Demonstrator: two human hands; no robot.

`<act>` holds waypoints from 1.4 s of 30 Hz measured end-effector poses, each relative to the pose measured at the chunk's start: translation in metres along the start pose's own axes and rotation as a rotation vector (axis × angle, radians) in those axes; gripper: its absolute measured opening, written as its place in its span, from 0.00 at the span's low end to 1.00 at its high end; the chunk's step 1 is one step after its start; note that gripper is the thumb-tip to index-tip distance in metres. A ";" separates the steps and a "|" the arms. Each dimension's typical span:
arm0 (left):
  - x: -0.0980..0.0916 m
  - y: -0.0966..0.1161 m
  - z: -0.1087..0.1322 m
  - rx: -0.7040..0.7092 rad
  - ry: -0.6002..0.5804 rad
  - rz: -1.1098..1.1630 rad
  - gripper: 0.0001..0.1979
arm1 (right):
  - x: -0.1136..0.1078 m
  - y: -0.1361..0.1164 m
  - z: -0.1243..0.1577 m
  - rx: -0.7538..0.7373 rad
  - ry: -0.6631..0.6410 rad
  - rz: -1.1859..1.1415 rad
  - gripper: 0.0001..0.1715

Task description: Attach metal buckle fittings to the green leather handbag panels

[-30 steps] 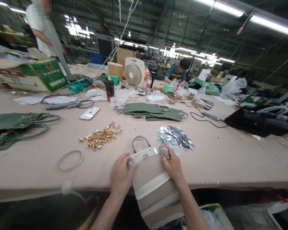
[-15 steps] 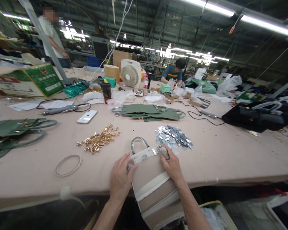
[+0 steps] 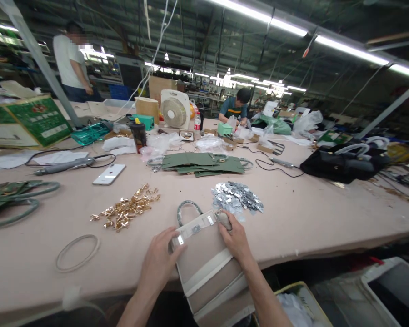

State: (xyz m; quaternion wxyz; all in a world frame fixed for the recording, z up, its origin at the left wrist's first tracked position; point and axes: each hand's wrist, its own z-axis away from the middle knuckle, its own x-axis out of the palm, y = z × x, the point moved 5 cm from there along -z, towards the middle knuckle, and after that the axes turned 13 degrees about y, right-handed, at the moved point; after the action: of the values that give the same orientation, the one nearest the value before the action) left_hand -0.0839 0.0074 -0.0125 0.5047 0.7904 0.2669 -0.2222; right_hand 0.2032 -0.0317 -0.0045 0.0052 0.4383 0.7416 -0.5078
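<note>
A beige handbag panel (image 3: 204,250) hangs over the table's front edge, with its wrapped loop handle (image 3: 188,202) pointing away from me. My left hand (image 3: 158,259) grips its upper left corner, the thumb beside a small shiny metal plate (image 3: 180,239). At the upper right corner my right hand (image 3: 236,238) closes round the panel and a rounded beige piece (image 3: 225,221). Another metal plate (image 3: 210,220) sits flat along the top strip. Just beyond the panel lies a heap of silver metal plates (image 3: 236,198). Gold-coloured fittings (image 3: 126,209) are heaped to the left.
Green bag panels (image 3: 202,163) lie mid-table, more (image 3: 7,195) at far left. A beige ring (image 3: 77,253), a phone (image 3: 109,174), a corded grey tool (image 3: 64,165) and a black bag (image 3: 342,161) surround the work. A fan (image 3: 175,109) and two people stand or sit beyond.
The view has turned a little to the right, so the table's things sit further left. A shiny plate at the panel's left corner now shows clearly by my left thumb. Both hands keep their grip.
</note>
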 end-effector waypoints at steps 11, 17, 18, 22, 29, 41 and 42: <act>0.058 0.092 -0.031 0.621 -0.089 -0.020 0.16 | -0.011 0.008 -0.004 0.262 0.146 -0.269 0.25; 0.069 0.089 -0.037 0.584 -0.138 -0.086 0.14 | -0.016 0.017 -0.010 0.461 0.239 -0.699 0.22; 0.068 0.088 -0.037 0.576 -0.132 -0.083 0.14 | -0.016 0.014 -0.014 0.464 0.240 -0.724 0.20; 0.070 0.086 -0.036 0.563 -0.132 -0.087 0.14 | -0.014 -0.008 -0.035 0.444 0.264 -0.795 0.17; 0.072 0.083 -0.036 0.550 -0.133 -0.083 0.15 | 0.028 -0.037 -0.048 0.496 0.345 -0.955 0.21; 0.067 0.083 -0.038 0.497 -0.132 -0.001 0.13 | 0.042 -0.033 -0.030 0.311 0.460 -1.008 0.23; 0.068 0.082 -0.037 0.498 -0.137 -0.007 0.14 | 0.042 -0.033 -0.030 0.311 0.473 -1.016 0.23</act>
State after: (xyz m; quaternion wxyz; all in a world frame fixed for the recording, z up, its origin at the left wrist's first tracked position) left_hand 0.0234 0.0266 0.0156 0.3107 0.8724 0.1721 -0.3357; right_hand 0.1691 0.0143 0.0153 -0.4695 0.1246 0.7567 -0.4376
